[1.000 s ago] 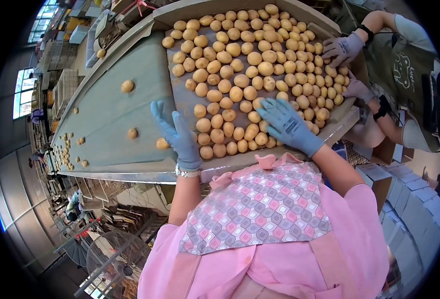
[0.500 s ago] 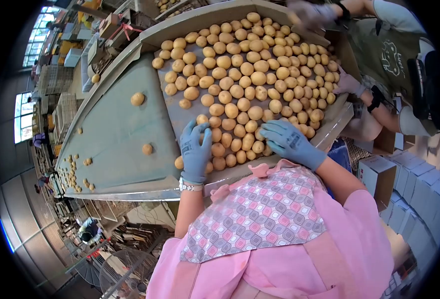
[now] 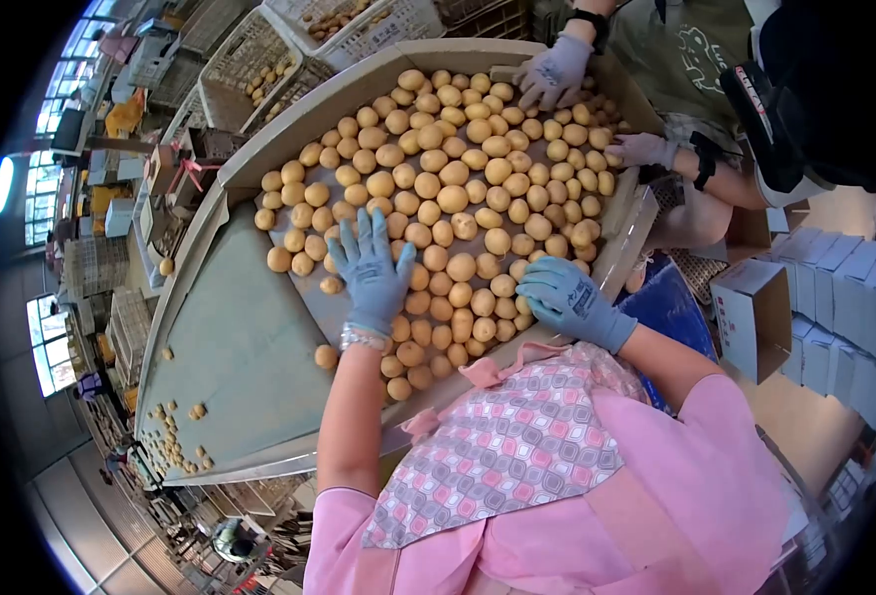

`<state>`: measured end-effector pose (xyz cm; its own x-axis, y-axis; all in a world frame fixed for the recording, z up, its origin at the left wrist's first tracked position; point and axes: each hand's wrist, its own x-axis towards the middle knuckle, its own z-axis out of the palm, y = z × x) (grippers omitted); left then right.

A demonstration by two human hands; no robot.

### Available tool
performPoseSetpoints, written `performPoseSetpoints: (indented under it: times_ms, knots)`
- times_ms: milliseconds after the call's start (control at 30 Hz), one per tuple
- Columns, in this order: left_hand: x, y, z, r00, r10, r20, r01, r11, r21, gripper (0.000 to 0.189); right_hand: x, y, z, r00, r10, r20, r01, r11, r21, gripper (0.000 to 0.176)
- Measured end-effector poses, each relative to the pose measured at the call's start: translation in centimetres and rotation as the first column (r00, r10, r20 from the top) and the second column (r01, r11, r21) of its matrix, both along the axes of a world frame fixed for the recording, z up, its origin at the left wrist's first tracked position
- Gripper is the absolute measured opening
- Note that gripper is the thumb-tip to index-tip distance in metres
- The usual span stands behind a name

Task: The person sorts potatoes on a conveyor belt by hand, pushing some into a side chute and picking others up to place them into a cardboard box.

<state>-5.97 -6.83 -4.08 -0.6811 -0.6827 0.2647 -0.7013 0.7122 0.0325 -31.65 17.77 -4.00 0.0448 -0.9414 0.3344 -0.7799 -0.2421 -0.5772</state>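
left hand [image 3: 371, 280]: palm hidden | right hand [image 3: 569, 299]: grip unclear | crate [image 3: 383, 35]: cut off above | potatoes [image 3: 171, 436], belt's [image 3: 230, 347] left end: too small to count

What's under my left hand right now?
Your left hand hides whatever lies directly beneath its palm, so I can't tell. Around it, potato-like produce shows beside the fingers, and grey surface shows left of the palm.

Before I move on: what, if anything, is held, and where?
The left hand, fingers spread, holds nothing visible; for the right hand, palm hidden, I cannot tell.
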Motion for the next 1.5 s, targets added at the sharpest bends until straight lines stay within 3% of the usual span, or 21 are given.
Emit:
performPoseSetpoints:
  times_ms: [233,367,500,533,567,600,633,667,733,833,867,933,1067,1100,1167,1233,1267,1300,1367,1433,1500]
  knots:
    - [-2.0,4.4,0.9,0.974,-0.225,0.031,0.212,0.950,0.229,0.073,0.0,0.3,0.9,1.000,0.013,-0.026,-0.012,0.998,0.061,0.022]
    - [-2.3,6.2,1.0,0.958,-0.287,0.018,0.275,0.931,0.239,0.075,0.0,0.0,1.1,0.990,0.035,-0.134,-0.049,0.994,-0.098,0.013]
    - [-2.7,6.0,1.6,0.940,-0.314,-0.136,0.342,0.879,0.333,0.073,-0.4,0.2,-0.9,1.000,0.027,0.010,-0.027,0.999,-0.027,0.026]
    - [-2.9,5.7,2.1,0.924,-0.327,-0.198,0.379,0.853,0.358,0.072,-0.9,-0.4,-0.8,0.841,-0.114,0.528,0.056,0.991,0.124,0.031]
    - [-2.6,5.2,1.9,0.864,-0.242,-0.441,0.433,0.805,0.406,0.071,-1.1,-1.5,-0.7,0.421,-0.274,0.865,0.050,0.959,0.279,0.036]
    - [-3.1,4.5,3.8,0.740,0.075,-0.669,0.517,0.572,0.637,0.070,-1.2,-2.5,-0.8,-0.135,-0.395,0.909,-0.041,0.919,0.393,0.041]
    - [-3.6,3.8,5.7,0.495,0.468,-0.732,0.665,0.338,0.666,0.071,-2.3,-3.7,-1.9,-0.342,-0.247,0.907,0.041,0.960,0.277,0.052]
    - [-3.9,2.9,5.8,0.242,0.690,-0.682,0.784,0.275,0.556,0.071,-3.4,-4.7,-0.7,-0.595,-0.181,0.783,0.088,0.954,0.287,0.056]
    - [-1.9,0.3,5.6,0.032,0.897,-0.441,0.985,0.046,0.166,0.074,-5.2,-6.2,-2.9,-0.746,-0.085,0.661,0.191,0.923,0.334,0.059]
    - [0.1,-0.9,1.6,-0.019,0.978,-0.209,0.944,0.087,0.317,0.067,-5.2,-6.2,-5.8,-0.603,-0.100,0.792,0.165,0.955,0.247,0.061]
    - [0.0,-0.1,0.6,-0.048,0.960,-0.275,0.904,0.158,0.397,0.066,-5.3,-5.5,-5.9,-0.647,-0.090,0.757,0.129,0.966,0.225,0.060]
    - [0.8,-0.1,-0.1,0.016,0.950,-0.311,0.928,0.102,0.359,0.066,-4.9,-6.2,-3.0,-0.730,-0.060,0.681,0.067,0.985,0.159,0.059]
    - [0.9,-0.4,-0.6,0.035,0.948,-0.317,0.894,0.112,0.433,0.065,-3.8,-6.7,-5.5,-0.618,-0.277,0.736,0.161,0.871,0.463,0.063]
    - [0.8,-0.3,-0.5,0.044,0.949,-0.311,0.884,0.108,0.456,0.065,-4.4,-6.5,-8.1,-0.468,-0.368,0.803,0.115,0.876,0.468,0.060]
    - [1.1,0.9,0.8,0.068,0.969,-0.238,0.886,0.051,0.461,0.066,-1.7,-6.8,-3.5,0.249,-0.384,0.889,0.062,0.923,0.381,0.053]
    - [1.5,4.2,2.6,0.158,0.967,-0.202,0.859,-0.033,0.511,0.068,1.9,-6.0,1.1,0.819,-0.182,0.544,-0.015,0.941,0.337,0.047]
    - [1.6,6.0,3.4,0.224,0.953,-0.203,0.824,-0.075,0.561,0.069,2.3,-6.4,1.1,0.964,0.144,0.224,-0.158,0.986,0.048,0.051]
    - [2.0,7.6,3.2,0.318,0.922,-0.223,0.805,-0.138,0.578,0.064,3.0,-6.2,0.3,0.982,0.176,-0.065,-0.178,0.983,-0.034,0.053]
    - [3.0,10.7,2.2,0.525,0.783,-0.334,0.693,-0.166,0.702,0.059,4.0,-6.2,-0.2,0.928,0.157,-0.339,-0.206,0.972,-0.113,0.053]
    - [3.0,13.5,1.9,0.703,0.594,-0.392,0.539,-0.084,0.838,0.057,3.0,-6.8,0.6,0.968,0.138,-0.210,-0.163,0.981,-0.105,0.048]
    - [2.7,15.7,3.6,0.791,0.523,-0.317,0.412,-0.073,0.908,0.053,1.0,-6.5,1.8,0.982,0.075,0.172,-0.062,0.995,-0.082,0.042]
